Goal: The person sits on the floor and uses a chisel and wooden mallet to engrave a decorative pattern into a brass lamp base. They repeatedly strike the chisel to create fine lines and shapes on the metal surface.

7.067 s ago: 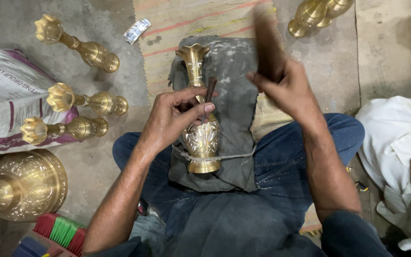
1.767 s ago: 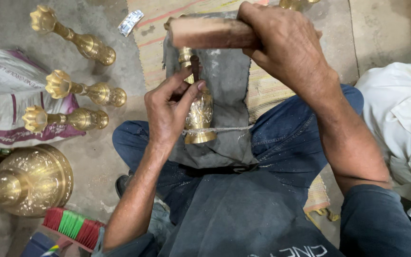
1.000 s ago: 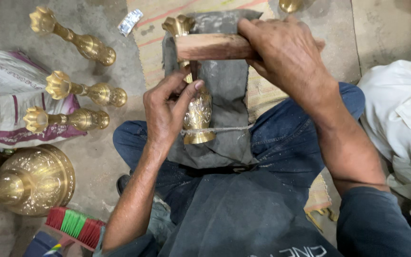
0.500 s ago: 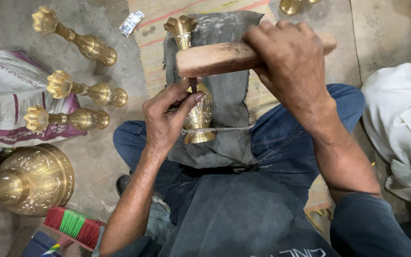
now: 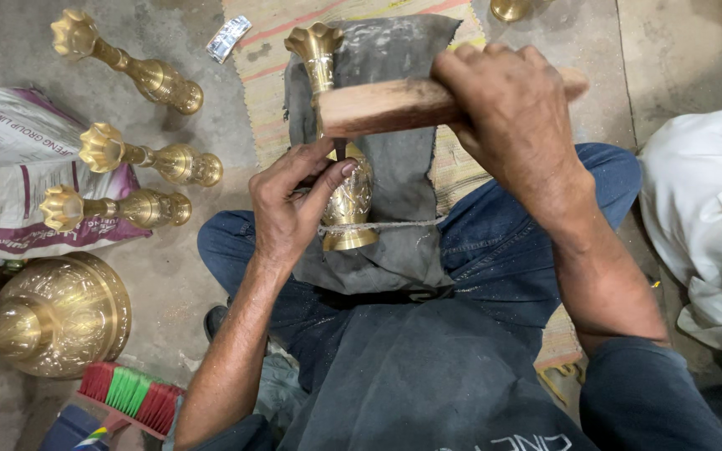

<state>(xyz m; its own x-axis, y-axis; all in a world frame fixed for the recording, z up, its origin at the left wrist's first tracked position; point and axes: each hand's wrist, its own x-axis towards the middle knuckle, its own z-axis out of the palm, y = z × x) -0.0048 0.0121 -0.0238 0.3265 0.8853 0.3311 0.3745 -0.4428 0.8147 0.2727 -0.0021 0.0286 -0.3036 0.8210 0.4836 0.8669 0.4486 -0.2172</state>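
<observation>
A brass vase with a fluted mouth lies on a dark grey cloth over my lap, tied down by a thin cord. My left hand pinches a small dark chisel against the vase's engraved body. My right hand grips a wooden mallet held crosswise just above the chisel's top, hiding part of the vase's neck.
Three slim brass vases lie on the concrete floor at left beside a printed sack. A large brass vessel and a red-green brush sit lower left. A person in white cloth is at right.
The mallet has swung up and come back down over the chisel several times. My left hand keeps the chisel on the vase; the vase stays in place.
</observation>
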